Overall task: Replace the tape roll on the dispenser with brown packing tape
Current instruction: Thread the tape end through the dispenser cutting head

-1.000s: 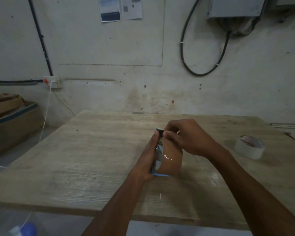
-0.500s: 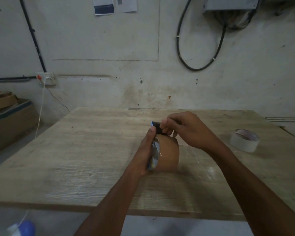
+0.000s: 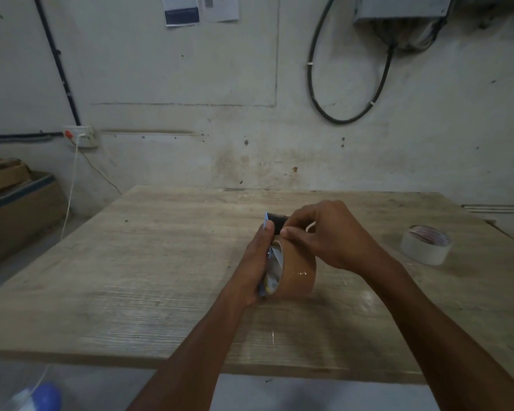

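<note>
A roll of brown packing tape (image 3: pixel 298 272) sits in a blue tape dispenser (image 3: pixel 267 225) above the middle of the wooden table (image 3: pixel 149 262). My left hand (image 3: pixel 254 269) grips the dispenser from its left side, thumb up along the blue frame. My right hand (image 3: pixel 327 235) pinches at the top of the roll, by the dispenser's black front part (image 3: pixel 276 222). Most of the dispenser is hidden behind my hands and the roll. A white tape roll (image 3: pixel 426 244) lies flat at the table's right.
The table stands against a stained wall with a black cable loop (image 3: pixel 347 84) and a socket (image 3: pixel 82 136) with a white cord. Cardboard boxes (image 3: pixel 15 200) stand on the floor at the left. A blue and white object (image 3: pixel 39 397) lies below the table's near edge.
The dispenser with the brown roll has risen slightly off the table. My right hand's fingers have shifted from over the roll to pinching at its top near the black part.
</note>
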A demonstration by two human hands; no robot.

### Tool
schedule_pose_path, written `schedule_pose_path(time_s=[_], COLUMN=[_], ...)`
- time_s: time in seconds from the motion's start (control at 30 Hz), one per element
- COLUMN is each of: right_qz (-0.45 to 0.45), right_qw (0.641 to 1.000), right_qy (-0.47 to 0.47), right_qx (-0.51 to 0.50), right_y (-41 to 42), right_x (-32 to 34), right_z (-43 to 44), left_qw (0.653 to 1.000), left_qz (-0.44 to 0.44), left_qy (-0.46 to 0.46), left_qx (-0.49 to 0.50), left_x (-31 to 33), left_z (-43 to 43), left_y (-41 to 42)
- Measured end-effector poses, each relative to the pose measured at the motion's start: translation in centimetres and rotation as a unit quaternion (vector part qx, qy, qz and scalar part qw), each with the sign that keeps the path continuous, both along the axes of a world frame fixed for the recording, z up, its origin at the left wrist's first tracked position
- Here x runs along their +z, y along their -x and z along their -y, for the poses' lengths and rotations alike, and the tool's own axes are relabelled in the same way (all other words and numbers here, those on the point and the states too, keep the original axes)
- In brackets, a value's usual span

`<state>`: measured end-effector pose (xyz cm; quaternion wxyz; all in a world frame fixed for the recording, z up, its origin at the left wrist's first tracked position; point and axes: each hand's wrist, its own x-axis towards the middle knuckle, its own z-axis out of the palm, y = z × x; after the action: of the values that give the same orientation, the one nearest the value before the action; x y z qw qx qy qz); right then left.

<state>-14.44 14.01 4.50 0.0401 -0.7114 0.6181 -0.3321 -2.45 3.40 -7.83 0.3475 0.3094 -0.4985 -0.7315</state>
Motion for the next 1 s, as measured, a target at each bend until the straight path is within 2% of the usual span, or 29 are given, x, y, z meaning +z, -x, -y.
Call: schedule_pose_path(time_s=[0.13,0.3,0.73,1.0], right_qz=[-0.056,-0.094,-0.151,-0.136], right_qw=[0.998,0.995,0.988,0.991], right_qy=[-0.005,-0.035,-0.029,-0.021], right_qx=[-0.01,-0.001,-0.004,-0.005], right_y=[-0.2,0.3,0.3,0.5], right_x=[-0.1,0.4,0.6,0.5], right_z=[-0.1,0.1,1.8,2.1], left_qw=[0.999,0.998,0.996,0.995], left_qz=[0.003,-0.04,-0.064,-0.062], left_qy=[0.014,0.044,0.061,0.073], left_qx=[0.037,0.015,0.021,0.017], left_x=[0.5,1.0,1.3,1.7], left_z=[-0.3,-1.0,-1.2,-1.3], left_y=[-0.1,-0.2,0.0,-0.3])
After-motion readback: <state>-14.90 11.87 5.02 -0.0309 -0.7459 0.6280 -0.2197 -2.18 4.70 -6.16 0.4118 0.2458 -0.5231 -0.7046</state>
